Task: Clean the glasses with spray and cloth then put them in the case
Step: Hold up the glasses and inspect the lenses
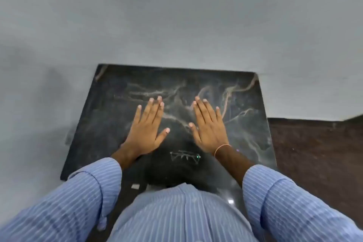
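**Black marble table, two hands, one pair of glasses**

Black veined table (pixel 110 116). Left hand (pixel 146 130) and right hand (pixel 209 129) lie flat, fingers straight, each grip fully open and holding nothing. One pair of glasses (pixel 185 156) at 6 o'clock, between the wrists, folded. One thread band (pixel 222 147) on right wrist. Striped blue sleeves (pixel 94 186).

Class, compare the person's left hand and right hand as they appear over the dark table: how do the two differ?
The left hand has a bare wrist; the right hand wears a thin band at its wrist. The left hand lies left of the glasses, the right hand to their right. Both are open, fingers straight, palms down over the marble table, holding nothing.
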